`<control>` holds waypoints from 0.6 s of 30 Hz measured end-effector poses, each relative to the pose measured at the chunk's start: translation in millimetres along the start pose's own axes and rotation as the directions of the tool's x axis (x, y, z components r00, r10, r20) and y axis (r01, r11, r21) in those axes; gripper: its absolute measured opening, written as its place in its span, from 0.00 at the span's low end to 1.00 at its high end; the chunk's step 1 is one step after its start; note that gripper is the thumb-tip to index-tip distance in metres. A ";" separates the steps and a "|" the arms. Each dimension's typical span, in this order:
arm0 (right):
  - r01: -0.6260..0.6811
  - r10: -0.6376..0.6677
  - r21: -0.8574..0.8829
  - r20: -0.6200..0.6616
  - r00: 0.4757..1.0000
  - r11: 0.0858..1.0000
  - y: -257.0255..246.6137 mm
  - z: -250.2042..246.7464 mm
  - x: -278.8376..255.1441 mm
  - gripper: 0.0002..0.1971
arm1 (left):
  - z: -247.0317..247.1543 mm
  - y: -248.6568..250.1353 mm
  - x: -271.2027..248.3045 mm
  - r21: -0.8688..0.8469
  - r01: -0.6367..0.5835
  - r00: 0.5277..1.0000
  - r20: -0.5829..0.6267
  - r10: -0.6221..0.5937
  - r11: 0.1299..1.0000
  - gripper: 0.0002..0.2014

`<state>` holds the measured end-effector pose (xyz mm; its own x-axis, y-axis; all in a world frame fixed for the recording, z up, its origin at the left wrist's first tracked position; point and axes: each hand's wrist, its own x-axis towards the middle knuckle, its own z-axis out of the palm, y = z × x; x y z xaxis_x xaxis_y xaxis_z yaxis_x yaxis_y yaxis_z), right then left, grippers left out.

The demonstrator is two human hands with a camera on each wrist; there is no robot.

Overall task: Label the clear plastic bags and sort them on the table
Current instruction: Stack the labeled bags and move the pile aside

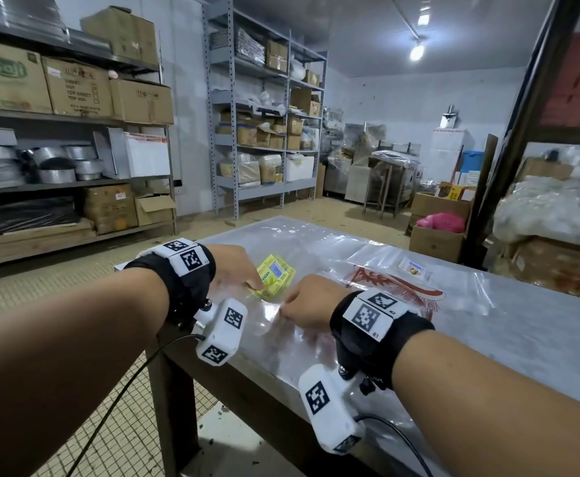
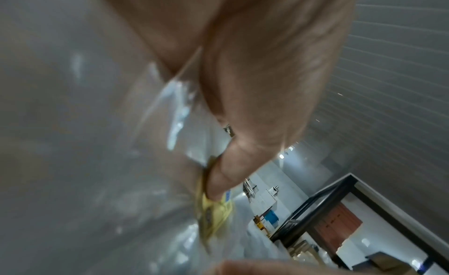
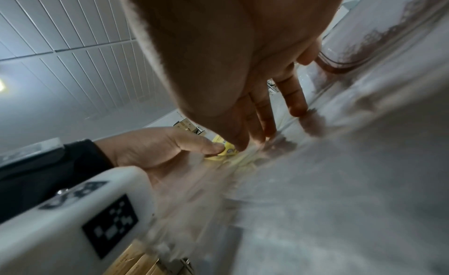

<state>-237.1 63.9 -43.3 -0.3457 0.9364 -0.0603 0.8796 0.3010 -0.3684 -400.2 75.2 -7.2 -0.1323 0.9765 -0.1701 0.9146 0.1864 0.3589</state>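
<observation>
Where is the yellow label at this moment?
In the head view the yellow label lies on the clear plastic bags near the table's left end, pinched by the left hand, with the right hand just beside it.
</observation>
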 end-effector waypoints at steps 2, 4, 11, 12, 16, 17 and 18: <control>0.005 -0.006 0.043 0.004 1.000 0.999 0.5 -0.6 -3.9 0.12 | 0.3 -1.6 -2.8 -0.011 -0.003 1.000 -0.025 0.003 1.000 0.21; 0.018 -0.019 0.075 0.001 1.000 0.997 2.0 -2.8 -9.2 0.15 | -0.7 -2.3 -6.2 -0.082 -0.005 0.998 -0.055 0.000 0.997 0.25; 0.101 0.033 0.435 -0.290 0.957 0.895 20.5 -26.8 -22.5 0.13 | -28.3 16.4 -28.5 -0.244 -0.169 0.954 -0.283 0.096 0.955 0.25; 0.105 0.071 0.517 -0.310 0.948 0.850 25.5 -33.6 -25.6 0.15 | -34.6 22.9 -34.0 -0.257 -0.200 0.940 -0.322 0.112 0.945 0.22; 0.122 0.119 0.655 -0.310 0.943 0.745 45.6 -63.2 -45.2 0.18 | -54.7 58.2 -55.4 -0.247 -0.344 0.883 -0.412 0.223 0.906 0.20; 0.109 0.127 0.667 -0.296 0.947 0.737 52.1 -68.5 -49.8 0.18 | -57.5 69.9 -59.1 -0.247 -0.373 0.874 -0.416 0.250 0.894 0.19; 0.092 0.146 0.690 -0.279 0.949 0.718 59.4 -73.1 -53.9 0.19 | -58.1 83.0 -64.9 -0.256 -0.403 0.868 -0.412 0.278 0.879 0.20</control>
<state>-142.3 44.5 5.8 -0.1087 0.9831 0.1476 0.3742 0.1780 -0.9101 -338.0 33.5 87.0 -0.0182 0.9436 0.3304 0.7593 -0.2020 0.6186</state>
